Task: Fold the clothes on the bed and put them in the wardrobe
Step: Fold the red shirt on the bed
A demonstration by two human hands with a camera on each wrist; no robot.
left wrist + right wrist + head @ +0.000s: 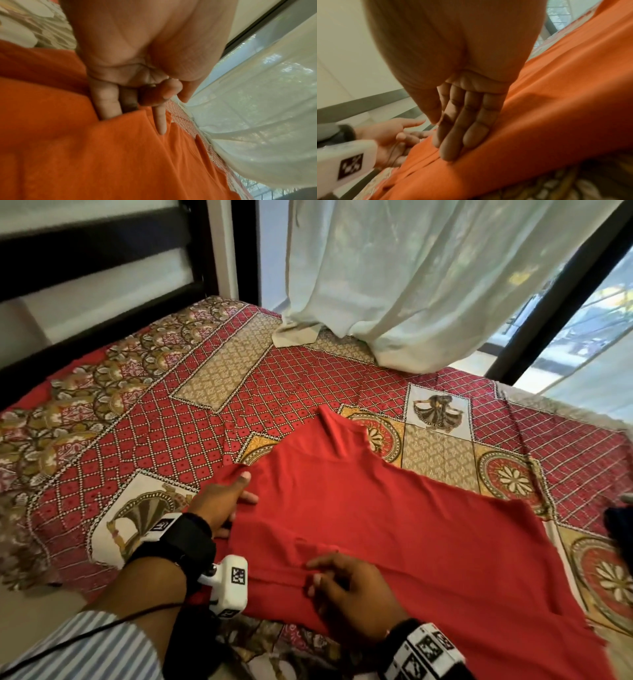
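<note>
A red garment (394, 525) lies spread flat on the patterned bed sheet (239, 392), reaching from the near edge toward the middle. My left hand (226, 498) is at the garment's left edge. Its lower fingers (106, 102) are tucked under a fold of the cloth (85, 162), and the thumb lies on top. My right hand (342, 583) rests on the near part of the garment (556, 108). Its straight fingers (462, 128) press flat along a crease. The left hand (393, 138) also shows beyond them in the right wrist view.
A pale curtain (411, 285) hangs down onto the far side of the bed, in front of a window. A dark slatted headboard (102, 268) runs along the left. A dark piece of clothing (620, 525) shows at the right edge.
</note>
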